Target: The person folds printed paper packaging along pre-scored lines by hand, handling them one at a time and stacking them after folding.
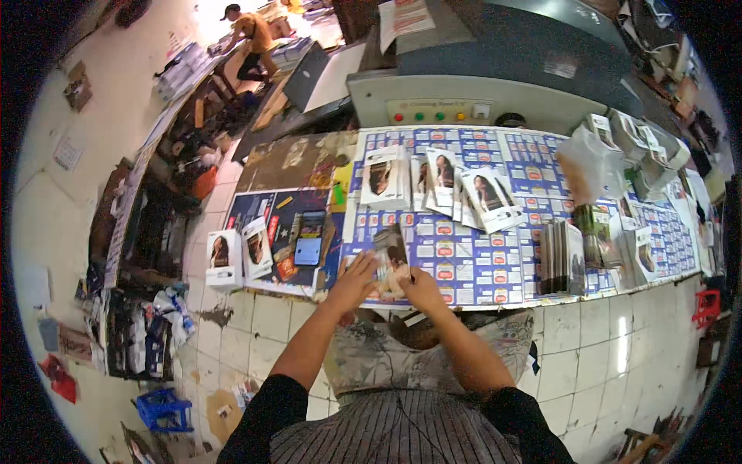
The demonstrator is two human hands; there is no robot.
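Your worktable (pixel 510 282), covered w/ blue-and-white printed sheets, prob. shows a job mid-batch: several groups set out, one pc under your hands. The white packs at back centre (pixel 488 199), the upright row (pixel 560 259) on the R and the pair at L (pixel 223 259) may be done or waiting (can't tell which, so amt left is unclear). The pc in hand seems unfinished. Your L hand (pixel 355 280) lies flattish at its L side, fingers extended, slightly apart; your R hand (pixel 421 290) has fingers curled at its lower R edge, can't tell if clamped. The printed pc (pixel 393 246) is on the table's near edge, dark on top, paler below, details blurred.
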